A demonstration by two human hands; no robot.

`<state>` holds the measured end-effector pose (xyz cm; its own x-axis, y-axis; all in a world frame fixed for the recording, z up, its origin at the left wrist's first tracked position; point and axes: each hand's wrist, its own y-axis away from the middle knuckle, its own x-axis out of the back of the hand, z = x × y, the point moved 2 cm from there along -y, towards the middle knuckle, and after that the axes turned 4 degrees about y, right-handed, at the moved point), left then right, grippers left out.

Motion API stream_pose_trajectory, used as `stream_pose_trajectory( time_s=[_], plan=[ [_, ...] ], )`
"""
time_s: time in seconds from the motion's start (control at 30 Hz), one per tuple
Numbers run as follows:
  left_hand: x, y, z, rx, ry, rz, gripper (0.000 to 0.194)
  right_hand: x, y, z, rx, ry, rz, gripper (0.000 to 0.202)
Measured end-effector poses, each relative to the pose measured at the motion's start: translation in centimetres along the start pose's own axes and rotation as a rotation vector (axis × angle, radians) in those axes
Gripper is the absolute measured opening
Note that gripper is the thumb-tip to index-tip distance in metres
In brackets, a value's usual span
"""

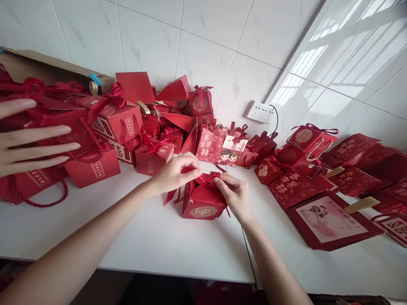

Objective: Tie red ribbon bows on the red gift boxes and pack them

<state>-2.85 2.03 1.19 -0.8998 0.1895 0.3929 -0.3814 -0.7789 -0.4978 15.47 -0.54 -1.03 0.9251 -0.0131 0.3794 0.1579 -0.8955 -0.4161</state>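
A small red gift box (203,201) with a gold round emblem on its front stands on the white table in front of me. Red ribbon (208,180) lies over its top, looped in the middle. My left hand (178,171) pinches the ribbon at the box's upper left. With thumb and fingers closed, my right hand (233,192) grips the ribbon loop at the upper right. Loose ribbon ends hang by the box's sides. The fingertips partly cover the knot.
Another person's hand (34,135) reaches in at the left, fingers spread, over red boxes (93,167) with rope handles. More boxes pile along the tiled wall. Red gift bags (330,220) lie at the right. A power strip (260,112) is on the wall; a cardboard carton (47,65) stands behind.
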Motion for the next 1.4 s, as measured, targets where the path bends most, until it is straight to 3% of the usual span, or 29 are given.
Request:
stream_pose_trajectory(
  time_s=[0.13,0.47,0.63,0.97,1.17,1.4],
  plan=[
    [-0.4,0.2,0.2,0.065,0.011,-0.057,0.027,-0.1,0.2,-0.2,0.026,0.013,-0.063,0.027],
    [-1.6,0.6,0.1,0.178,0.021,0.007,0.026,-0.2,0.3,-0.3,0.028,0.053,-0.119,0.025],
    [-2.3,0.7,0.2,0.12,0.025,-0.072,0.027,-0.2,0.2,-0.4,0.072,0.072,-0.142,0.026],
    [-2.3,0.8,-0.3,0.136,0.037,-0.002,0.021,-0.2,0.2,-0.4,0.058,0.075,-0.134,0.024],
    [-2.4,0.7,-0.3,0.136,0.036,-0.076,0.025,-0.3,0.2,-0.4,0.061,0.073,-0.148,0.023],
    [-2.6,0.9,-0.5,0.135,0.022,-0.033,0.025,-0.2,0.3,-0.4,0.05,0.066,-0.143,0.021]
  ],
)
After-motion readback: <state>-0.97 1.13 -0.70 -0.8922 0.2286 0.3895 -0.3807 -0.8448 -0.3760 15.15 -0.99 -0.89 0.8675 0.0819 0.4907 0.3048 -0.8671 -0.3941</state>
